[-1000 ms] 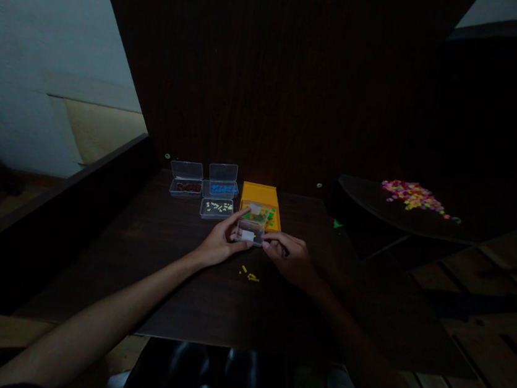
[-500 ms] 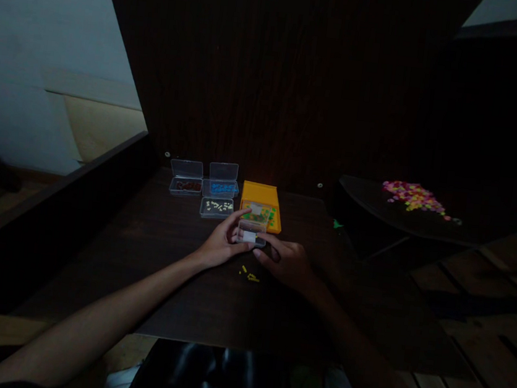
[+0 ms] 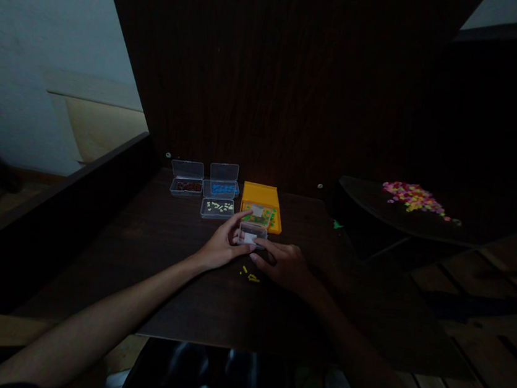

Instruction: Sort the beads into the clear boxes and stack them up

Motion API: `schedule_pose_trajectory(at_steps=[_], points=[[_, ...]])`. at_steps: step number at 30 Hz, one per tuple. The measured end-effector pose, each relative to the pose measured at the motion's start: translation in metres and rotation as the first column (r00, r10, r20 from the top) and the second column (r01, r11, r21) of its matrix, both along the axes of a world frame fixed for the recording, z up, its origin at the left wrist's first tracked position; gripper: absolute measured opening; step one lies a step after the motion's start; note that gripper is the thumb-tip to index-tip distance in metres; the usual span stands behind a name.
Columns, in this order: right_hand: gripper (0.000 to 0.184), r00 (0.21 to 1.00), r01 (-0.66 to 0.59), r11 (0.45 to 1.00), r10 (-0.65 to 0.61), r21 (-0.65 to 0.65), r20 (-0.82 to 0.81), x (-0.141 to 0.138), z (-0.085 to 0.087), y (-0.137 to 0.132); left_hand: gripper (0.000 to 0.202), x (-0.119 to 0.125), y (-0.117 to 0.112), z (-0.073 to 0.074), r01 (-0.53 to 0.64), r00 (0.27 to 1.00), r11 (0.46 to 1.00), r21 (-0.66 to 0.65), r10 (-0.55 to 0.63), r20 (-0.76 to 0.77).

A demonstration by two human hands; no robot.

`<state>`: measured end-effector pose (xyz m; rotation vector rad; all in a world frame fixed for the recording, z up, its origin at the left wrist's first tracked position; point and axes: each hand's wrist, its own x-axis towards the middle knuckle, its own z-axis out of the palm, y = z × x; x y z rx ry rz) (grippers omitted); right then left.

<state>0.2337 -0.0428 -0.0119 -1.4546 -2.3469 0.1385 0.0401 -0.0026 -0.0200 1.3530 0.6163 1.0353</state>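
My left hand point(image 3: 223, 243) is wrapped round the side of a small clear plastic box point(image 3: 260, 236) with its hinged lid raised. A white label point(image 3: 250, 238) shows on the box. From the other side, my right hand point(image 3: 284, 264) reaches over the box's near edge, index fingertip at the label and thumb apart below it. I see nothing held between those two fingers. Several small yellow pieces point(image 3: 253, 278) lie on the table just in front of the box. Behind its lid stands an open yellow case point(image 3: 261, 192) with green and orange bits inside.
Left of the yellow case are open clear boxes of dark red pieces point(image 3: 189, 187), blue pieces point(image 3: 224, 188) and pale pieces point(image 3: 220, 206). A colourful heap of small pieces point(image 3: 414, 197) lies on a dark raised surface at right. A dark panel point(image 3: 271, 83) rises behind the table.
My right index fingertip has shifted slightly left and down over the box's label. A yellow speck seen by that fingertip earlier no longer shows. My left hand keeps its hold on the box.
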Motion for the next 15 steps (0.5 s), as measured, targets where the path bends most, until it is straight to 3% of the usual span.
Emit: schedule_pose_trajectory(at_steps=[7, 15], points=[[0.031, 0.981, -0.067, 0.997, 0.074, 0.048, -0.178, 0.0053, 0.0026, -0.0015, 0.079, 0.0004, 0.0028, -0.0011, -0.006, 0.999, 1.000, 0.008, 0.006, 0.039], [0.020, 0.969, -0.216, 0.976, 0.209, -0.040, -0.134, -0.0031, 0.0001, -0.0059, 0.078, 0.0002, 0.0017, 0.0011, -0.067, 0.998, 0.998, 0.007, 0.067, 0.011]])
